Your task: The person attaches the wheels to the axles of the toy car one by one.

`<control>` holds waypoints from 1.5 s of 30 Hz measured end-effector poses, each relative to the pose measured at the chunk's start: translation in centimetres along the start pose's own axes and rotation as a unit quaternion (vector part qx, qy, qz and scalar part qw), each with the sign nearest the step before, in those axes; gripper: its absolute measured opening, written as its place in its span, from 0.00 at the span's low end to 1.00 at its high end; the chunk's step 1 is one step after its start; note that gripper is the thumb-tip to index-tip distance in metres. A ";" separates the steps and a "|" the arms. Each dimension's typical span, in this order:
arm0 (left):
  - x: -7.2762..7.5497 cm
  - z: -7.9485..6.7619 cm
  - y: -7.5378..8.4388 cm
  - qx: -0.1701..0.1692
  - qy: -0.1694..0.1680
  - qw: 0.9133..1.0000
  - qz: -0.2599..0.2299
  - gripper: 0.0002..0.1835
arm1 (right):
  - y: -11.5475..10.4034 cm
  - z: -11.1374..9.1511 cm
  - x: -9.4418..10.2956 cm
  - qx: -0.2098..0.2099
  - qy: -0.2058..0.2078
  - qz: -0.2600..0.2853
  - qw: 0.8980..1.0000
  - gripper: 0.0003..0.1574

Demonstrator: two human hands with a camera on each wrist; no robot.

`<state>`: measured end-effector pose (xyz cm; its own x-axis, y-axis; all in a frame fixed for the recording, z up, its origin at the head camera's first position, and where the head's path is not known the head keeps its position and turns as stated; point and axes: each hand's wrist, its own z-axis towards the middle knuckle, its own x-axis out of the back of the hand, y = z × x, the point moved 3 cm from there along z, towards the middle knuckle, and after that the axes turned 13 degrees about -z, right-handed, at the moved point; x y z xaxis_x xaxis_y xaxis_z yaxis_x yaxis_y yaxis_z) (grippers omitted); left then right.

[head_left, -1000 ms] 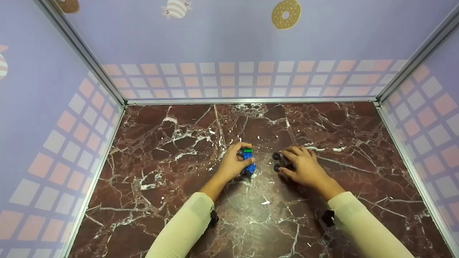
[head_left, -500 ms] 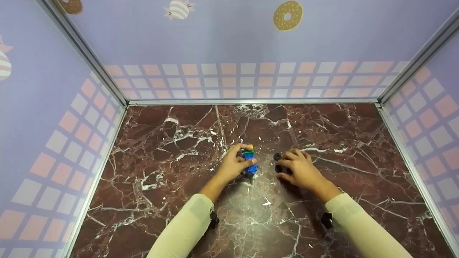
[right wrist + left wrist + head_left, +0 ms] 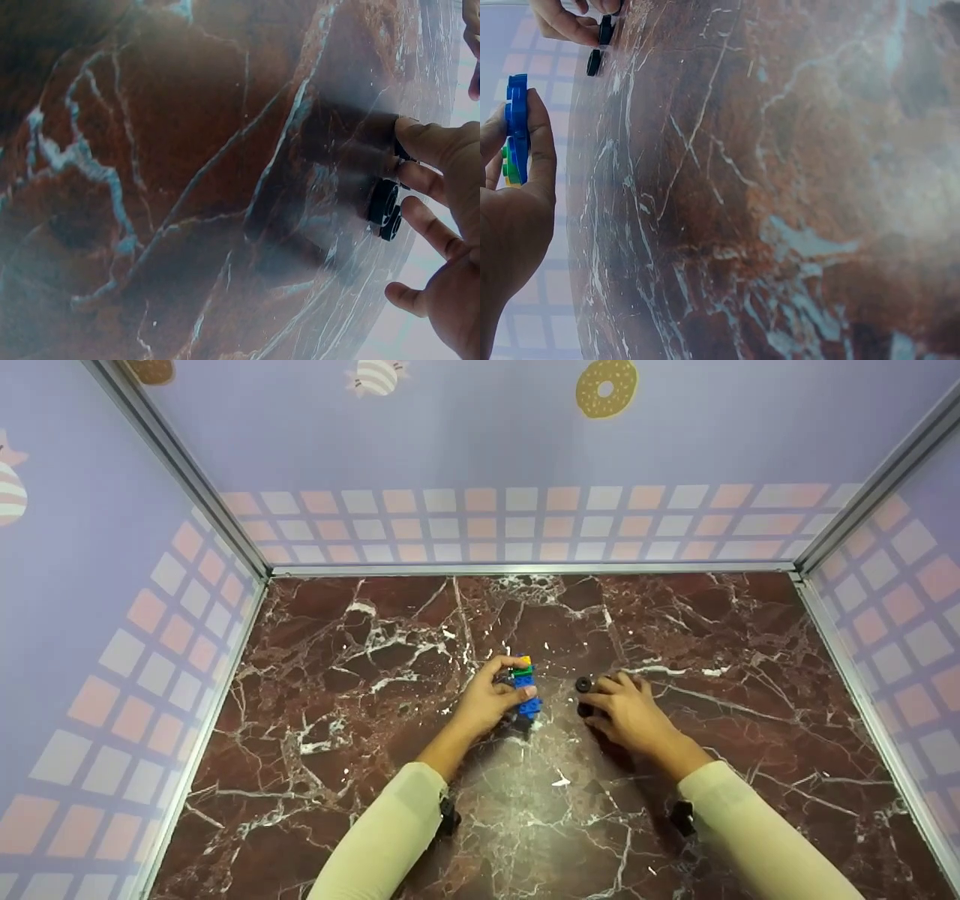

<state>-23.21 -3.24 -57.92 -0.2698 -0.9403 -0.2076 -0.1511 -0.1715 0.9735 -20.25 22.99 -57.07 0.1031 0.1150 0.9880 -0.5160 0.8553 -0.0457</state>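
Several small black wheels (image 3: pixel 384 201) sit on the dark red, white-veined tabletop (image 3: pixel 262 780), right at the fingertips of the right hand (image 3: pixel 630 716). Its fingers are bent and partly spread — whether they pinch a wheel, I cannot tell. Apart from these, near the tabletop's middle, the left hand (image 3: pixel 484 706) pinches a blue brick piece (image 3: pixel 529 708) between thumb and fingers — its far end green and yellow.

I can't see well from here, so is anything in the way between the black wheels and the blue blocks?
Nothing visible is: only tabletop shows between the black wheels by the right hand and the blue blocks. The left hand, holding the blocks, does cover part of them, though.
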 end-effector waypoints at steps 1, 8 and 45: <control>0.0 0.0 0.0 0.000 0.000 1.000 0.001 0.25 | 0.0 0.1 0.0 0.000 0.001 -0.002 1.000 0.26; 0.0 0.4 0.3 -0.006 -0.004 1.000 -0.012 0.25 | 0.2 0.5 0.0 0.001 0.003 -0.011 1.000 0.21; -0.6 -0.2 -0.2 -0.019 -0.027 0.999 -0.042 0.24 | -0.8 3.2 2.7 -0.023 0.035 0.044 0.998 0.19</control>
<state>-22.88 -2.73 -57.94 -0.3094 -0.9045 -0.2933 -0.1402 -0.2617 0.9549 -22.26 20.99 -53.85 0.1190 0.2247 0.9671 -0.4860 0.8625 -0.1406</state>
